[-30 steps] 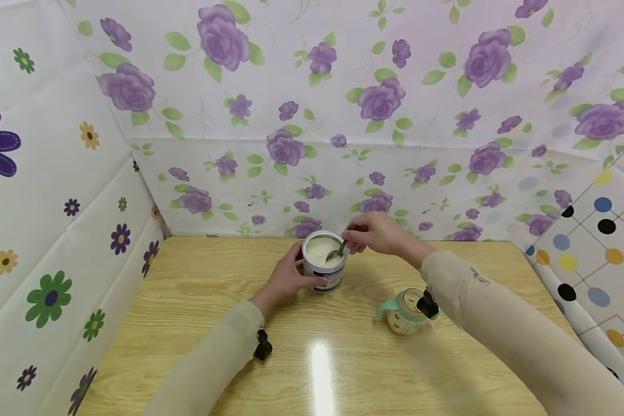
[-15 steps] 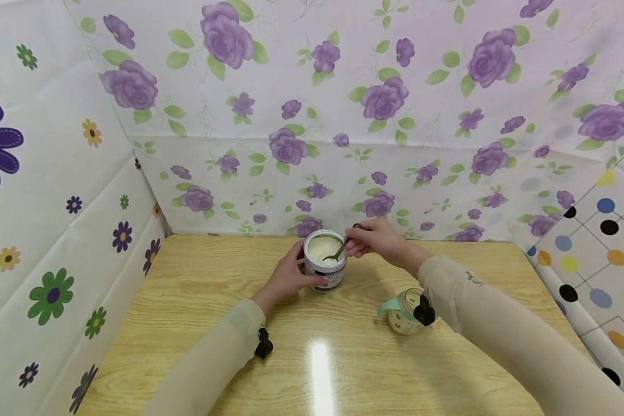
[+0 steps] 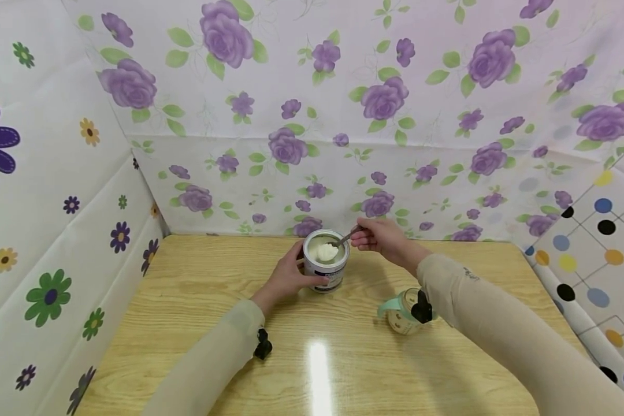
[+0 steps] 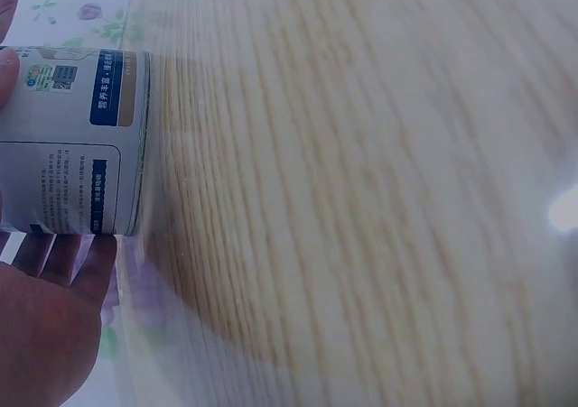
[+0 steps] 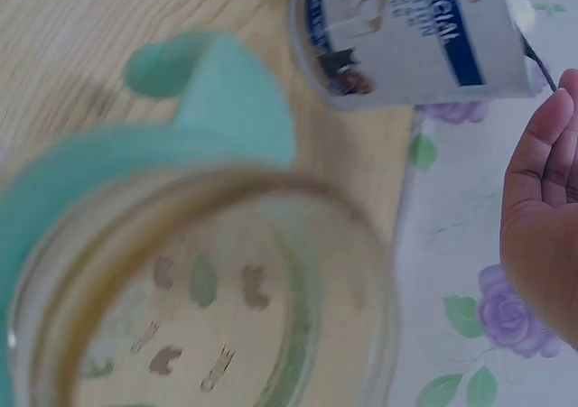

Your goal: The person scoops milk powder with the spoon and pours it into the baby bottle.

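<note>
An open can [image 3: 329, 278] of pale powder stands on the wooden table near its back edge. My left hand [image 3: 289, 276] grips the can's side, thumb across the front and fingers round the far side. In the left wrist view those fingers lie below the printed can [image 4: 72, 145]. Over the can's mouth, my right hand [image 3: 382, 238] pinches the handle of a metal spoon [image 3: 347, 236]. A heaped scoop of pale powder [image 3: 327, 252] sits in its bowl. The right wrist view shows the right hand [image 5: 546, 190] beside the can's rim, most of the spoon hidden.
A clear cup with a mint-green handle [image 3: 391, 306] stands on the table [image 3: 229, 271], under my right forearm. In the right wrist view the cup's rim [image 5: 298, 186] is close to the camera. A flowered cloth [image 3: 286, 147] hangs behind the table.
The spoon has come up from the powder and now carries a heaped scoop, its handle lying flatter. The right hand has shifted slightly right. The left hand and can have stayed in place.
</note>
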`<state>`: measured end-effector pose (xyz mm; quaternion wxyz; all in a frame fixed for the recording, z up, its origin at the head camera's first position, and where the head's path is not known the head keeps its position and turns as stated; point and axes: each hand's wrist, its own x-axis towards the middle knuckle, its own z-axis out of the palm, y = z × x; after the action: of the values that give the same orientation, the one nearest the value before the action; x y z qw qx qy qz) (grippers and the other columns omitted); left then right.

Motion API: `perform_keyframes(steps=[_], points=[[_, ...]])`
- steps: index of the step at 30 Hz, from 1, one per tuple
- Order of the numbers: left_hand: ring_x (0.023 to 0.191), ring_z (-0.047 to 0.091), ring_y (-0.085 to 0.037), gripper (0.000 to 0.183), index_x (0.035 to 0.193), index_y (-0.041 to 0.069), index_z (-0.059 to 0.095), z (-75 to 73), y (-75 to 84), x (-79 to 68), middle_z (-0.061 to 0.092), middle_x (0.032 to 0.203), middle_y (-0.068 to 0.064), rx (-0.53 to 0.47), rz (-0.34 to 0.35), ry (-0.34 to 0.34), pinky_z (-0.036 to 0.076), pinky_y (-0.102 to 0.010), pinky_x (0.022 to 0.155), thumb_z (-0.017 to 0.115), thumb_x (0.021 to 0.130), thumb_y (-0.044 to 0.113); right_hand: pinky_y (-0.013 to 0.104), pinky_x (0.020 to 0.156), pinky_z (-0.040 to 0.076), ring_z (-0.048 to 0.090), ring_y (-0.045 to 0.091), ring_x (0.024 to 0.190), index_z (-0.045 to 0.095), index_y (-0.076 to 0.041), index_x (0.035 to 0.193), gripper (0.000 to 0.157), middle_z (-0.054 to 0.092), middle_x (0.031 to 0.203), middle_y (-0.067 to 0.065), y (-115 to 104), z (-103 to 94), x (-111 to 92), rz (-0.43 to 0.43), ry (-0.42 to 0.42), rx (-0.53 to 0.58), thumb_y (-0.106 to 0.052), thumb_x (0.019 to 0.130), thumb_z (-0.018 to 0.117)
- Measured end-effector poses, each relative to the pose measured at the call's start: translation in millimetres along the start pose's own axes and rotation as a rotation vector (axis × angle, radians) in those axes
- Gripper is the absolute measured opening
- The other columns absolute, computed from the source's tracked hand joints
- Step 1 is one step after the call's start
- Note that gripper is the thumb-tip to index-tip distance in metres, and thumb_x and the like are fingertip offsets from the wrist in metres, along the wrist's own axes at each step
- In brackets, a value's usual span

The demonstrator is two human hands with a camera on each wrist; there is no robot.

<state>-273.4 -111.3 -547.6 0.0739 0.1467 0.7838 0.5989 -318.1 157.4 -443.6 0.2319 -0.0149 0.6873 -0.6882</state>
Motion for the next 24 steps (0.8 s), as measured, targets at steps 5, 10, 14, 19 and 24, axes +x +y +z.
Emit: perform_keyframes(steps=[5, 10, 14, 19, 24], points=[[0.146, 0.050, -0.026, 0.105, 0.163, 0.022, 0.039, -0.8, -1.6, 0.2, 0.055, 0.153, -0.004, 0.001, 0.005, -0.001, 0.043, -0.052, 0.122, 0.100, 0.078, 0.023, 0.024, 0.075, 0.063, 0.073, 0.009, 0.074, 0.060, 0.013, 0.127, 0.042, 0.074, 0.082, 0.000, -0.8, -0.1, 0.0, 0.027, 0.002, -0.034, -0.026, 0.117, 0.046], [0.146, 0.050, -0.027, 0.106, 0.164, 0.022, 0.039, -1.1, 0.6, -0.6, 0.055, 0.153, -0.006, -0.012, 0.002, -0.005, 0.042, -0.053, 0.123, 0.100, 0.077, 0.022, 0.024, 0.075, 0.063, 0.073, 0.009, 0.074, 0.064, 0.007, 0.118, 0.037, 0.075, 0.081, 0.000, -0.2, -1.2, -1.0, 0.007, 0.006, -0.001, -0.025, 0.117, 0.047], [0.146, 0.049, -0.028, 0.106, 0.164, 0.022, 0.039, -1.0, 0.7, -0.8, 0.055, 0.153, -0.006, -0.011, -0.002, -0.001, 0.041, -0.054, 0.123, 0.100, 0.078, 0.021, 0.024, 0.074, 0.064, 0.074, 0.010, 0.074, 0.065, 0.007, 0.116, 0.036, 0.075, 0.081, 0.001, 3.6, -2.5, -0.4, 0.021, 0.002, 0.038, -0.025, 0.117, 0.048], [0.145, 0.050, -0.027, 0.104, 0.163, 0.022, 0.040, -1.0, 0.3, -0.8, 0.056, 0.152, -0.005, -0.014, 0.003, 0.001, 0.041, -0.054, 0.123, 0.099, 0.078, 0.020, 0.023, 0.074, 0.063, 0.074, 0.010, 0.075, 0.061, 0.010, 0.122, 0.038, 0.075, 0.082, 0.001, 6.7, -3.4, -0.3, 0.014, -0.010, 0.065, -0.025, 0.117, 0.047], [0.145, 0.050, -0.027, 0.105, 0.164, 0.022, 0.039, -0.6, 1.2, -0.4, 0.056, 0.152, -0.005, -0.006, 0.008, -0.001, 0.041, -0.053, 0.123, 0.100, 0.078, 0.021, 0.023, 0.074, 0.063, 0.074, 0.010, 0.074, 0.065, 0.006, 0.114, 0.035, 0.075, 0.081, 0.001, 6.5, -4.4, -2.3, -0.002, -0.016, 0.095, -0.025, 0.117, 0.047]])
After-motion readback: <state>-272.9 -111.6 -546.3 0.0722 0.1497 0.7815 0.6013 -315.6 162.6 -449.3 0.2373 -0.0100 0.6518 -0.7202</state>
